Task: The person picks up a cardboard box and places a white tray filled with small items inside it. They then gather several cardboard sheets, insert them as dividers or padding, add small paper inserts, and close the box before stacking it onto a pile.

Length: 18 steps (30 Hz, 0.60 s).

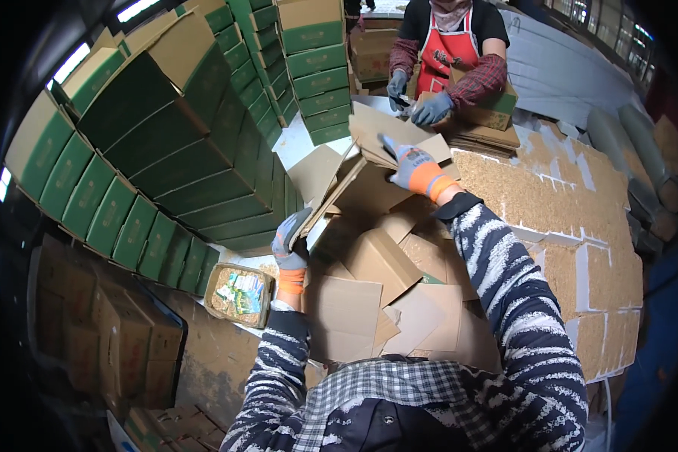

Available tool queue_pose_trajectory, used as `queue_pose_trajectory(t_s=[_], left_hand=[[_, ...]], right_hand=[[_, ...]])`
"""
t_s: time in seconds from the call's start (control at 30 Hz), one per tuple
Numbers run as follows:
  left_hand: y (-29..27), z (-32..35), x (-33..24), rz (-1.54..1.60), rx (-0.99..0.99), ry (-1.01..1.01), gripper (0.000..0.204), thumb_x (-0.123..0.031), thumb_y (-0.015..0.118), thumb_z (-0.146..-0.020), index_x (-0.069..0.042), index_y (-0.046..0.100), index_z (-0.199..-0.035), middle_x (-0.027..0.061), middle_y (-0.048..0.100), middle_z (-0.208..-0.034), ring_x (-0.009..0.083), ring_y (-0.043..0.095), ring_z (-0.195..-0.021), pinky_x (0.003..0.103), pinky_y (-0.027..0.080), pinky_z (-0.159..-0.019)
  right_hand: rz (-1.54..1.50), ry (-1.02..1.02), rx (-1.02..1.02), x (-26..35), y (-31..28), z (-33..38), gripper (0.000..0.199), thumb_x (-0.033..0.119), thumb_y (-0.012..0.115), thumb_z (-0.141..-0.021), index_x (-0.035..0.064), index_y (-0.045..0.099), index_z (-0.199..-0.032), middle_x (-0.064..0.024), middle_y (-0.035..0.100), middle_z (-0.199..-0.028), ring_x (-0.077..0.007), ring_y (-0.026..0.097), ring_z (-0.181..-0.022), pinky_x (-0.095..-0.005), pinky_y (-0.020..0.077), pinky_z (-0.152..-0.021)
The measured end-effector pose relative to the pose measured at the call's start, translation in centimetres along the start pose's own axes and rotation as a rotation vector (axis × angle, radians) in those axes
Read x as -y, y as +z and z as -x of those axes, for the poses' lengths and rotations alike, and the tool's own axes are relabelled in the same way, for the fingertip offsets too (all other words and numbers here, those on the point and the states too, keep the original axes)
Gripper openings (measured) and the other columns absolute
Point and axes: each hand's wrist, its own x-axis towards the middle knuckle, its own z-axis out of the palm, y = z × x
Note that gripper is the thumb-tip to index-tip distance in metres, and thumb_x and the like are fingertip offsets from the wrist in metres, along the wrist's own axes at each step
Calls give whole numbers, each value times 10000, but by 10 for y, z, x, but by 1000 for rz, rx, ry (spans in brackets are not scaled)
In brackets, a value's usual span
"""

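In front of me is an open cardboard box [368, 188], tilted, with its brown inside and raised flaps showing. My left hand [288, 239], in a grey and orange glove, is closed on its near left edge. At its far right, my right hand [418, 169], gloved alike, grips a flap with the fingers over the edge. Loose cardboard pieces [346, 309] and a folded brown carton [384, 264] lie between my arms. The box's outer far side is hidden.
Tall stacks of green boxes [98, 203] rise at left and back. A small tub [239, 295] with colourful packets stands near my left hand. Across from me, a person with gloved hands [433, 109] works beside flat cardboard [482, 139]. Tan granular blocks [557, 200] edged in white fill the right.
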Motion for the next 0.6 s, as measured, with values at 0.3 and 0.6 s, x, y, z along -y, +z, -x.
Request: queue_pose_trajectory(t_s=[0.3,0.6], left_hand=[[-48,8,99,1704,-91,-572,391,-133,412,-964,5,464,-1326,149,524,-1324,272,567,-1134,400,427,-1018],[60,-53,60,47,100,-475,941,-256,769,-773,5,195,-1470,208,346,-1443,296,380,-1304,338,354,-1053]], right_hand=[[-280,178,-414,-88,-63,101,340,143,731,-762,36,660,-1077,-150,703,-960,-236,676,-861,-333,521,-774],[-573,148,-428,-103,-89,147,263,103,717,-793,-22,660,-1017,-85,698,-1000,-148,651,-873,-292,514,-781]])
